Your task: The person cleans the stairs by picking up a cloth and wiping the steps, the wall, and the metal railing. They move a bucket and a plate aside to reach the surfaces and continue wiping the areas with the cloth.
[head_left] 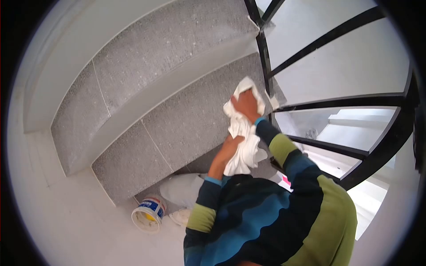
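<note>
A crumpled white cloth (pixel 244 156) stretches between my two hands over the grey stone step (pixel 191 117). My right hand (pixel 246 105) is farther forward, closed on the cloth's upper end at the step's right side, close to the foot of a black railing post (pixel 264 60). Nearer my body, my left hand (pixel 228 148) grips the hanging lower part of the same cloth, its fingers partly hidden in the folds.
Another grey step (pixel 151 48) curves above, against the white wall (pixel 49 80). Black railing bars (pixel 346 101) run along the right, with a drop behind them. A tilted white bucket (pixel 150 213) with a blue label stands by my feet.
</note>
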The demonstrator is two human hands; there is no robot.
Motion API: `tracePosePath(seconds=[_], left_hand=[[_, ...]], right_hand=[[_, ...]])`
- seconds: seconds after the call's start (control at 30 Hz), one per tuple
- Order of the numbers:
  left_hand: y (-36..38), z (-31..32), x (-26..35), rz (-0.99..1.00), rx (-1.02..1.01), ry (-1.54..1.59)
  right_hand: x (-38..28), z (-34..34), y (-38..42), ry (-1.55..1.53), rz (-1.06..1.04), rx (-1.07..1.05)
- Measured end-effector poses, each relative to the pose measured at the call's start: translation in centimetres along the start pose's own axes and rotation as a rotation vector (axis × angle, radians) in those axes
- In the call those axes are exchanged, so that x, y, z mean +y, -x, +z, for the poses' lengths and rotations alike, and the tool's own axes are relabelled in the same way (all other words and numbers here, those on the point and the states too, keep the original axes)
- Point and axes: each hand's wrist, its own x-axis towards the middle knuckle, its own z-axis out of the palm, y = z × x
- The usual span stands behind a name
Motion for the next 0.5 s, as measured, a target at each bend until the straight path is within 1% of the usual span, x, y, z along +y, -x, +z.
tracePosePath(seconds=[0.03, 0.07, 0.1, 0.13, 0.17, 0.2, 0.23, 0.27, 0.3, 0.33, 0.4, 0.43, 0.47, 0.5], left_hand=[[0.8, -0.1, 0.2, -0.094, -0.016, 0.013], [0.3, 0.2, -0.3, -0.035, 0.071, -0.027], [0.3, 0.2, -0.4, -0.036, 0.076, -0.027], [0.5, 0.4, -0.6, -0.089, 0.080, -0.072], [0.4, 0.8, -0.7, -0.139, 0.075, -0.117], [0.5, -1.0, -4.2, 0.095, 0.048, -0.475], [1.3, -0.9, -4.6, 0.097, 0.040, -0.478], [2.4, -0.7, -4.7, 0.002, -0.019, -0.434], [3.8, -0.6, -4.9, -0.102, -0.080, -0.388], [4.8, -0.4, -4.6, -0.196, -0.139, -0.343], [5.5, 0.5, -3.8, -0.368, -0.255, -0.244], [4.9, 1.5, -3.6, -0.360, -0.264, -0.236], [3.8, 3.0, -3.4, -0.331, -0.326, -0.198], [3.1, 4.7, -3.1, -0.305, -0.385, -0.159]], right_hand=[[1.1, 0.0, -0.4, -0.118, 0.143, -0.231], [1.9, -0.2, -1.9, -0.093, 0.201, -0.141], [2.4, 1.4, -2.2, -0.006, 0.172, -0.063], [2.1, 2.8, -1.0, 0.001, 0.254, -0.248], [0.9, 3.8, 1.2, -0.069, 0.287, -0.288], [-0.4, 4.8, 3.4, -0.136, 0.322, -0.326], [-2.7, 0.2, 5.3, -0.215, 0.101, -0.409], [-5.2, -4.8, 7.0, -0.316, -0.113, -0.496], [-2.8, -3.2, 10.8, -0.503, -0.381, -0.191], [-0.3, -2.9, 13.5, -0.483, -0.265, -0.453], [2.8, -2.5, 16.4, -0.522, 0.178, -0.098], [4.5, -3.0, 17.1, -0.346, 0.317, 0.071], [7.1, -3.1, 17.2, -0.374, 0.524, 0.162], [9.7, -3.8, 16.6, -0.476, 0.761, 0.260]])
